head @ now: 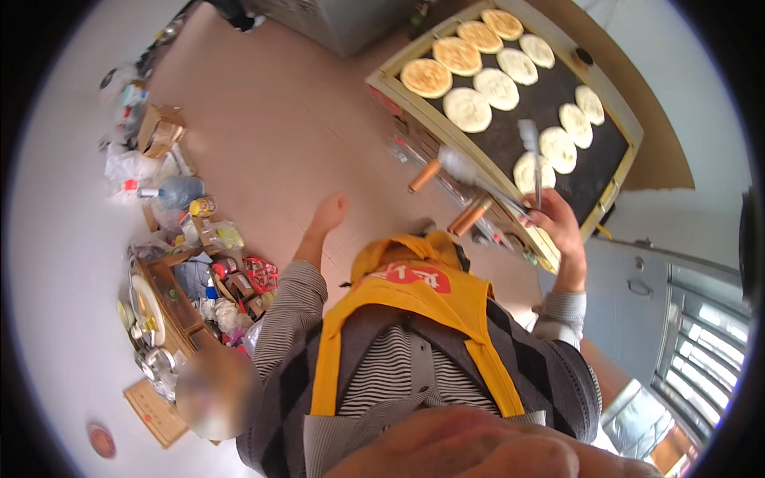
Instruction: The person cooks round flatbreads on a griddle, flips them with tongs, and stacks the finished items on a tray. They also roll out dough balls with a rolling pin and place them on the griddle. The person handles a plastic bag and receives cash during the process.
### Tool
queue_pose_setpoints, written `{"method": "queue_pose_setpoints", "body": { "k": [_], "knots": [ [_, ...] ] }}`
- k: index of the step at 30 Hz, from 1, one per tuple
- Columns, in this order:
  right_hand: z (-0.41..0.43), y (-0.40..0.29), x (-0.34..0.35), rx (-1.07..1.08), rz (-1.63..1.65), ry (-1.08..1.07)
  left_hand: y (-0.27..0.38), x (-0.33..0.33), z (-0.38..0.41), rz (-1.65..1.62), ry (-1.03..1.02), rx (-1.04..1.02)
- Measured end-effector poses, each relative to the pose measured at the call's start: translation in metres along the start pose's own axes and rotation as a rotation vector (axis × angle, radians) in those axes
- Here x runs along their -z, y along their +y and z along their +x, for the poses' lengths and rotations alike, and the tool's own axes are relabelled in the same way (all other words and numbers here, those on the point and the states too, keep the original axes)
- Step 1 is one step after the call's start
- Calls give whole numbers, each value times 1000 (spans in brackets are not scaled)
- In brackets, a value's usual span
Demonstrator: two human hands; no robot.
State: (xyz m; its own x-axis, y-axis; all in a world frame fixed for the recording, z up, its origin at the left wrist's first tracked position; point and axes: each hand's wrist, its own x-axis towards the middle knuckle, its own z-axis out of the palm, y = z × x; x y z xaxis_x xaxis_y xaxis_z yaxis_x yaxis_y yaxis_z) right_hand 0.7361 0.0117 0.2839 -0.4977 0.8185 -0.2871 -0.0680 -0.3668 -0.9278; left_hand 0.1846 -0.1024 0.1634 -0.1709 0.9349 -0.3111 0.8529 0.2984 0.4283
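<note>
My right hand grips a pair of metal tongs near the front edge of a large griddle. The tongs' two arms are spread wide. One blurred tip is above the dark plate beside a pale flatbread; the other is out over the front edge, and nothing shows between them. Several pale flatbreads lie in rows on the plate, and a row of browned flatbreads lines its left side. Away from the griddle, my left hand is curled above the tiled floor, with no object visible in it.
Two brown cylindrical handles stick out at the griddle's front. Along the left wall are a cardboard box, a blue water jug and a cluttered wooden cabinet. A grey metal cabinet stands beyond; another person's foot shows at the top.
</note>
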Motion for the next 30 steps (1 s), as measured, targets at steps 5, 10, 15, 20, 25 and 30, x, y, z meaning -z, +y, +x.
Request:
{"method": "queue_pose_setpoints", "body": {
  "k": [5,10,15,20,25,30],
  "knots": [
    [96,-10,-73,48,176,99,111,66,72,-139,-74,-167],
    [165,-1,-116,4,-588,344,173,106,158,-83,6,-364],
    [206,-19,-141,-163,-689,409,202,86,252,182,123,-855],
    [214,-38,-173,-266,-505,552,219,76,299,251,225,-1032],
    [194,-53,-194,-336,-315,731,225,107,346,-429,-200,-428],
    [195,-36,-220,-189,217,758,212,111,374,-1239,-439,-110]
  ]
}}
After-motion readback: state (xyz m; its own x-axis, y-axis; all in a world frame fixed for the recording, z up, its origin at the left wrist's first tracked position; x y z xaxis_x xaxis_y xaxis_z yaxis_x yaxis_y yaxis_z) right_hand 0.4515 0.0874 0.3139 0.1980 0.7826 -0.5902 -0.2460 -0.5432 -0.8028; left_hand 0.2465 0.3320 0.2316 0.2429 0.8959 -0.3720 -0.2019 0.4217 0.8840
